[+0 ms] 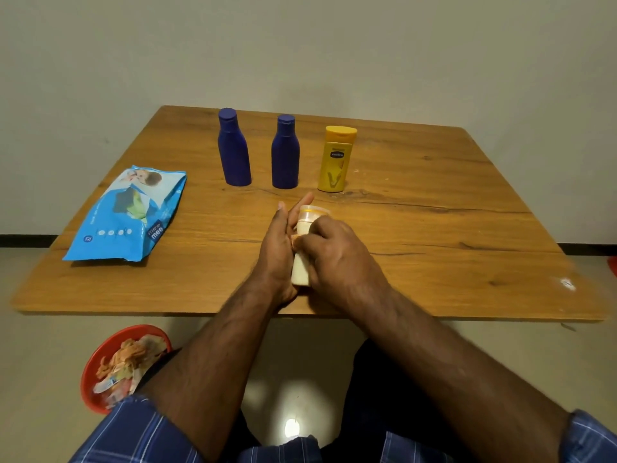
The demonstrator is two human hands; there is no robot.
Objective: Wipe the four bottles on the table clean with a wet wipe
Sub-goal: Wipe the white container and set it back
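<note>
blue bottles: two [234, 148] [284, 153], capped, upright, side by side at the table's far side
yellow bottle [335, 160]: upright, just right of them
cream bottle [305, 235]: pale, clear cap, tilted away, near front edge
wipe: not discernible

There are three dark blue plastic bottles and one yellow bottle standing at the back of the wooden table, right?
Not quite. The head view shows only two dark blue plastic bottles standing at the back of the wooden table, beside the one yellow bottle. A fourth, cream-coloured bottle is held between the left hand and right hand.
</note>
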